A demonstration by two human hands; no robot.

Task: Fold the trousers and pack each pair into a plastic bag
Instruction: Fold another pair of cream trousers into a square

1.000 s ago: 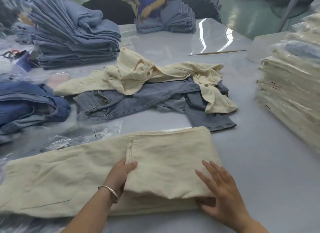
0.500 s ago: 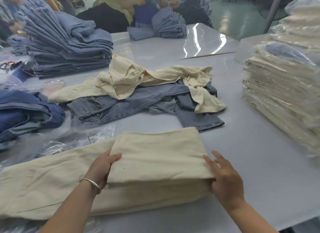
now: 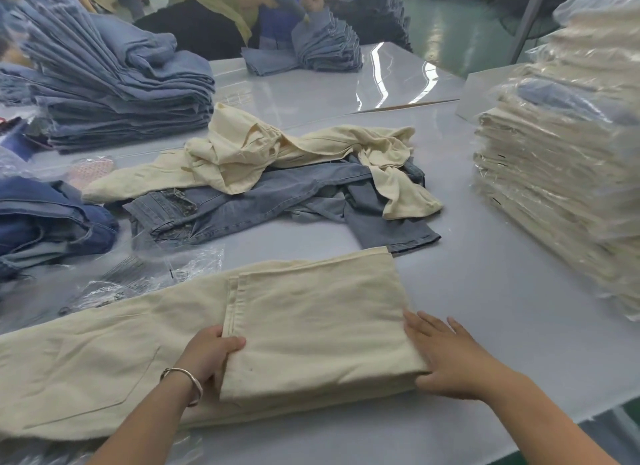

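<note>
both hands are on the cream trousers [image 3: 194, 343] spread along the near edge of the grey table [image 3: 502, 291]. the left hand [image 3: 207, 355] pinches the hem end of the folded-over leg panel, thumb on top and fingers tucked beneath it; the right hand [image 3: 446, 357] lies flat with fingers spread against the fold's right edge. compared with half a second ago the panel sits lower and squarer on the layer beneath, and the right hand has slid from the corner onto the side, so this fold looks settled and another fold toward the waist seems next. beyond lie a loose heap of cream and denim trousers [image 3: 277, 184], a bagged stack [image 3: 561, 174] at right, and empty plastic bags [image 3: 145, 274] just left of the work, none yet in use.
</note>
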